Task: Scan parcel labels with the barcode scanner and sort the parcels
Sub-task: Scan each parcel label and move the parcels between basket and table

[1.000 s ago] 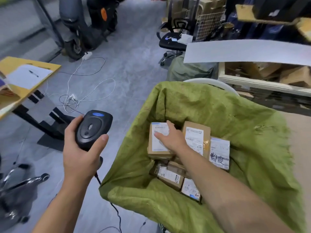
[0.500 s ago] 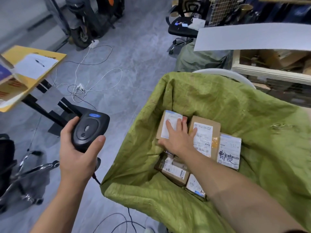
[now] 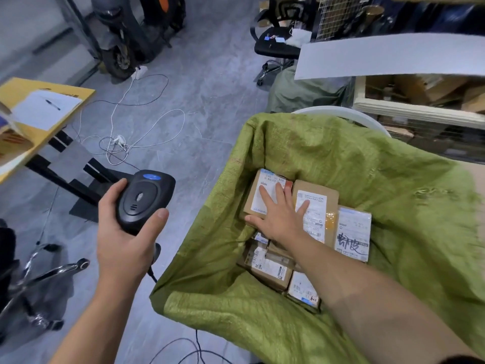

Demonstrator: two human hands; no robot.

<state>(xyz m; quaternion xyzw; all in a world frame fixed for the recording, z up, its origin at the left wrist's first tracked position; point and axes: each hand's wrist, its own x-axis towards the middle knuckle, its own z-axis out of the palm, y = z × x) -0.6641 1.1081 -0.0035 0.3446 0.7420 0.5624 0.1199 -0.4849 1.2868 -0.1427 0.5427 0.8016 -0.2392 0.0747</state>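
The barcode scanner (image 3: 145, 199) is held at 9 o'clock of the view in the left hand (image 3: 123, 245). The grip is curled round its black head, with the thumb on the right side and the fingers on the left edge. Its long axis runs from 7 to 1 o'clock, the blue-marked end toward 1 o'clock, and a dark cord hangs below the wrist.

The right hand (image 3: 278, 216) is laid flat on a parcel (image 3: 267, 181) inside the green sack (image 3: 341, 158). The grip is spread, with straight fingers on the white label, the thumb along the near edge and the little finger touching the neighbouring parcel (image 3: 315, 203). The pressed parcel lies label up, its long axis from 7 to 1 o'clock. More labelled parcels are packed just beside it, toward 3 and 6 o'clock.

The sack is opened over a grey floor (image 3: 210, 101). At 10 o'clock a yellow desk (image 3: 15, 93) carries a sheet of paper (image 3: 39, 116) and a pen (image 3: 52, 104). White cables (image 3: 147, 132) are strewn beyond the scanner. A scooter (image 3: 120, 35) is parked at 11 o'clock and an office chair (image 3: 275, 46) stands at 12 o'clock.
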